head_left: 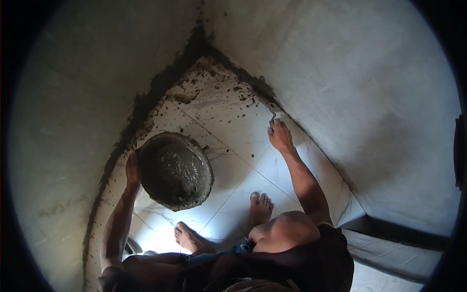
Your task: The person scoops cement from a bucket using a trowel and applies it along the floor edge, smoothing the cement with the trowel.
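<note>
A round, mortar-crusted basin (208, 187) stands on the floor left of centre, with wet grey mortar (177, 168) inside. At its left rim is my left hand (132, 168), gripping the side; part of the fingers is hidden. My right hand (280, 136) is closed around the handle of a small trowel (274, 116), off to the right. The trowel's blade lies low against the foot of the right wall, and its outline is hard to make out. Dark wet mortar (197, 45) runs along the joint of floor and walls into the corner.
Pale walls (360, 73) rise on both sides and meet at the far corner. Mortar crumbs litter the white tiled floor (233, 168), thickest near the corner. My bare feet (261, 209) stand near the basin. A ledge (399, 250) with a dark edge is at the lower right.
</note>
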`<state>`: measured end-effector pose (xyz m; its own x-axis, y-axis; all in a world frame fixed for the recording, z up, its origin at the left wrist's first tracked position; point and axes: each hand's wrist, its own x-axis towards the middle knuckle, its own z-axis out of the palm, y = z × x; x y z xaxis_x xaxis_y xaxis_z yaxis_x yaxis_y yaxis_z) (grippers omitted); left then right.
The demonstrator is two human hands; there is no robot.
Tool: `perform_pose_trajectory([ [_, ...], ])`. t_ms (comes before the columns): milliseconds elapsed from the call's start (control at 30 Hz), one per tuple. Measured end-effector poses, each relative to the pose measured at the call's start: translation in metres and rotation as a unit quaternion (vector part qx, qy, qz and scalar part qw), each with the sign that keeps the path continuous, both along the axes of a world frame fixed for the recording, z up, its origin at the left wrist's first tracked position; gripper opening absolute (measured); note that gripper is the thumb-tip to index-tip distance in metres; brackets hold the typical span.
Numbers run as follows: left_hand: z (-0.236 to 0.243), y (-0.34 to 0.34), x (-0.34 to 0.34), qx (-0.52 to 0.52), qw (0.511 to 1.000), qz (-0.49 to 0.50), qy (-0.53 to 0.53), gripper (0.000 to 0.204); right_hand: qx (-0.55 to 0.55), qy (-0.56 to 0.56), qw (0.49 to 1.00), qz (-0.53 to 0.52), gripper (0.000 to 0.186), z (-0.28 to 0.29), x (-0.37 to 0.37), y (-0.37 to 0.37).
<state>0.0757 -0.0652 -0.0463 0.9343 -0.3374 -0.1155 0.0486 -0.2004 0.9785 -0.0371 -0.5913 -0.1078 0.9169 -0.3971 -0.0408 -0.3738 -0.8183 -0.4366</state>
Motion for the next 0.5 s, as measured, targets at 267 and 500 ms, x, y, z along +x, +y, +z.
perform_pose_trajectory([
  [267, 0.019, -0.019, -0.004, 0.060, 0.991, 0.081, 0.088, 0.068, 0.078, -0.023, 0.996, -0.048, 0.033, 0.061, -0.033, -0.047],
  [500, 0.017, -0.014, -0.002, 0.046, 0.990, 0.085, 0.106, 0.069, 0.020, -0.114, 0.993, -0.013, 0.034, 0.038, -0.062, -0.019],
])
